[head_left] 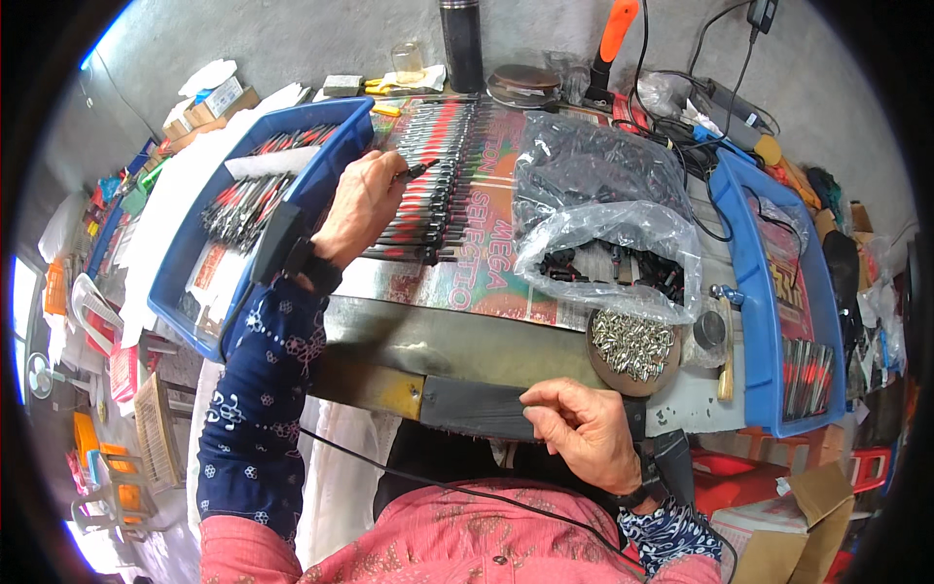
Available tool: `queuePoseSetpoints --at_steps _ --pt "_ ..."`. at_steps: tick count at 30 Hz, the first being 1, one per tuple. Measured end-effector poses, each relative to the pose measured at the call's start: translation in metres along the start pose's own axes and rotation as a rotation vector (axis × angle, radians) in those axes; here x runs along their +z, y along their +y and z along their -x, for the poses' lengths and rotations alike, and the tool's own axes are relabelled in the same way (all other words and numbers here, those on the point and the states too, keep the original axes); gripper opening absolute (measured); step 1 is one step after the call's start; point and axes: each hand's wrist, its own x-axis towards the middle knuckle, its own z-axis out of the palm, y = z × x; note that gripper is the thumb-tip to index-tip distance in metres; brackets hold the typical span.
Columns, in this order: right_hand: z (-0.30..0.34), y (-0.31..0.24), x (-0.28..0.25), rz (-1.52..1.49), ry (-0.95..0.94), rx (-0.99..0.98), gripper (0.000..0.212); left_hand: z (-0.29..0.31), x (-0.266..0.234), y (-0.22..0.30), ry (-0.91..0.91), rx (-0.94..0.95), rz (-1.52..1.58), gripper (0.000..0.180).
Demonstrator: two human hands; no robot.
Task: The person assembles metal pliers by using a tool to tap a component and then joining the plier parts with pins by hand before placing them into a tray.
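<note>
My left hand (pixel 362 206) reaches over the table beside the blue tray. Its fingers are closed on a small black pen-like piece (pixel 420 170), which sticks out to the right above a row of slim red, black and silver pen-like sticks (pixel 428 219) lying side by side. At the table's front edge is my right hand (pixel 584 433), with thumb and fingers curled together; anything inside them is too small or hidden to make out. Beyond it, a round dish (pixel 644 387) holds many small silver metal pieces. A clear plastic bag (pixel 608 229) of black parts lies open behind the dish.
On the left, a blue tray (pixel 355 122) holds bundles of similar sticks. Another blue tray (pixel 769 389) stands at the right with more. A dark cylinder (pixel 462 49), an orange-handled tool (pixel 615 34) and cables line the back wall. A brush (pixel 726 375) lies right of the dish.
</note>
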Motion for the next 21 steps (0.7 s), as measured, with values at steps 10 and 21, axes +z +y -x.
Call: queuePoseSetpoints --at_steps 10,21 --pt "-0.006 -0.004 -0.007 0.019 -0.013 -0.139 0.016 -0.072 0.053 -0.040 -0.070 -0.096 -0.202 0.013" --pt "-0.010 -0.001 -0.009 -0.015 -0.049 -0.255 0.022 -0.132 0.098 -0.065 -0.165 -0.177 -0.218 0.020"
